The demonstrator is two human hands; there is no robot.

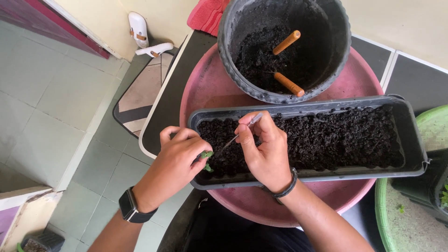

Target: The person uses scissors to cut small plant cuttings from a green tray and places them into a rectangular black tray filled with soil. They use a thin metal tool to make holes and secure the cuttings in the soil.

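Note:
A long black planter trough [415,140] full of dark soil [336,137] lies across a pink basin [210,88]. At its left end my left hand [175,161] pinches a small green seedling [206,156] just above the soil. My right hand [266,149] is closed on thin metal tweezers [242,130], whose tips point down-left toward the seedling. A dark watch sits on my left wrist and a black band on my right wrist.
A round black pot [343,56] behind the trough holds soil and two orange-handled tools [287,42]. Green containers [394,214] stand at the right, one with small plants. A red cloth [205,14], white sandals [140,30] and a floor mat [140,93] lie to the left.

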